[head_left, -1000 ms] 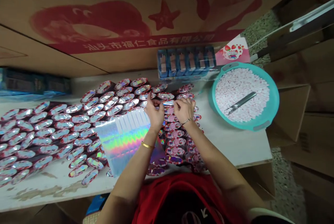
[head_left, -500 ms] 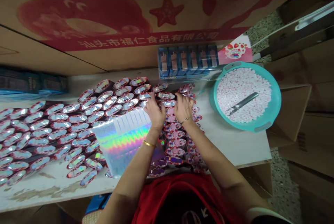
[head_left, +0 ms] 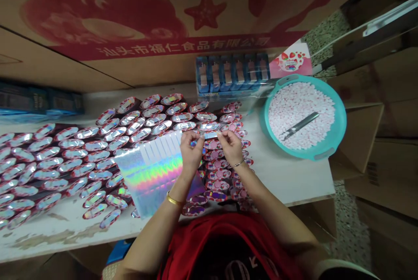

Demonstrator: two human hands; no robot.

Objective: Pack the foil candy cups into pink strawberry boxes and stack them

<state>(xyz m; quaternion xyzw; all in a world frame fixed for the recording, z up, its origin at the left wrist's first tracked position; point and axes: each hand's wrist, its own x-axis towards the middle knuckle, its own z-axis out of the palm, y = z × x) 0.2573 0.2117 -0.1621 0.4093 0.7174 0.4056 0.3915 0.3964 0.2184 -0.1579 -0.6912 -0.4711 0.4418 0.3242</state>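
My left hand (head_left: 192, 153) and my right hand (head_left: 232, 148) pinch the two ends of a short shiny sticker strip (head_left: 210, 135), stretched between them over the oval-topped packs. Whether it touches a pack beneath, I cannot tell. A rainbow-silver sticker sheet (head_left: 153, 184) lies under and beside my left wrist, with a row of white bare stripes near its top edge. Just beyond my fingers stand packs with silver strips across their tops, such as one oval pack (head_left: 207, 116). Toward my body are packs with pink round centres (head_left: 218, 174) and no silver strip.
Many silver-topped packs (head_left: 75, 153) crowd the left of the white table (head_left: 281, 180). At right, a turquoise basin (head_left: 321, 153) holds small white-and-pink pieces and a metal scoop (head_left: 302, 125). Blue boxes (head_left: 231, 73) in clear wrap stand against large cartons (head_left: 146, 71) behind.
Both hands have drawn back slightly toward me from the pack they were touching. A sticker strip now spans between my fingertips, and the pack beyond has a silver strip on top.
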